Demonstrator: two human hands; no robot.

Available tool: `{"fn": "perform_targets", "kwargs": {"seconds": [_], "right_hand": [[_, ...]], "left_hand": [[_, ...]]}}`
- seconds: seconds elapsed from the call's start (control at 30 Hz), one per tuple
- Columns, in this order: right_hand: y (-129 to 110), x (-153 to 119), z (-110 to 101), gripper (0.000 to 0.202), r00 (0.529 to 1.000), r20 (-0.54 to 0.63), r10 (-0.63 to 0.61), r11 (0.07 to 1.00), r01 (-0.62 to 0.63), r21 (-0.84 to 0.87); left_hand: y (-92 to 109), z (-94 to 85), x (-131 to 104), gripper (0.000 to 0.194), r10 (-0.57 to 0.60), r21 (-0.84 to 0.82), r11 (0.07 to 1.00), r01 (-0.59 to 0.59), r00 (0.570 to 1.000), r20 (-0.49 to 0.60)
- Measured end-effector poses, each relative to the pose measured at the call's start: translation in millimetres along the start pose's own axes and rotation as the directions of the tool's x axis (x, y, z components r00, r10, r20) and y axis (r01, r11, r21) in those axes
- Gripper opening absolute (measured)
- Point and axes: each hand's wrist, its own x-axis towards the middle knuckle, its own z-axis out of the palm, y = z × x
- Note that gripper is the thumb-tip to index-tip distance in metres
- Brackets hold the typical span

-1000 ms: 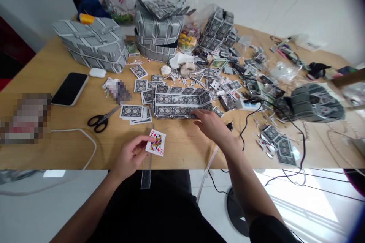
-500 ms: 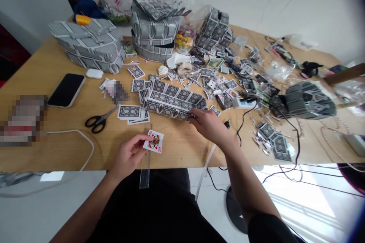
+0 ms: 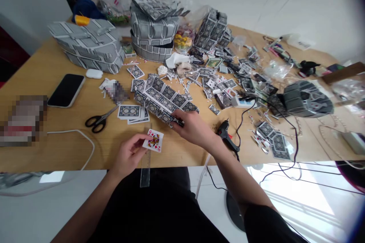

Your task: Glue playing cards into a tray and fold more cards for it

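Observation:
My left hand (image 3: 130,154) pinches a playing card (image 3: 154,140), a queen of diamonds, face up near the table's front edge. Under that card lies a clear ruler (image 3: 145,171), sticking out past the edge. My right hand (image 3: 192,127) is closed on the near right end of a long open box made of playing cards (image 3: 162,98), patterned backs showing. The box sits tilted, its right end turned toward me. Left of it, several face-down cards (image 3: 129,112) lie beside black-handled scissors (image 3: 98,122). A hot glue gun (image 3: 226,134) rests right of my right wrist.
Larger card-built pieces (image 3: 88,45) stand along the back, with another (image 3: 308,98) at the right. Card scraps (image 3: 228,83) litter the middle and right. A phone (image 3: 67,90) lies at the left. A black cord (image 3: 296,136) loops over the front edge at right.
My right hand has drawn the box's right end left and toward me, swinging the box round. The glue gun has come into fuller view. My left hand and its card stay put.

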Motion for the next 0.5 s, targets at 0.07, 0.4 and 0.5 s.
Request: {"fn": "perform_targets", "kwargs": {"seconds": [0.07,0.4,0.5], "right_hand": [[-2.9,-0.5,9.8,0.019,0.999,0.048,-0.015,0.999,0.017,-0.030],[15.5,-12.9,3.4,0.043,0.968,0.174,-0.183,0.983,0.186,-0.003],[26.5,-19.2,-7.9,0.057,0.956,0.199,-0.217,0.970,0.233,-0.062]], "left_hand": [[1.0,-0.7,-0.2,0.017,0.005,0.001,1.000,-0.005,1.000,-0.003],[1.3,-1.8,0.4,0.018,0.004,-0.014,1.000,-0.004,1.000,-0.014],[-0.6,-2.6,0.1,0.019,-0.001,0.001,1.000,0.001,1.000,-0.010]]}}
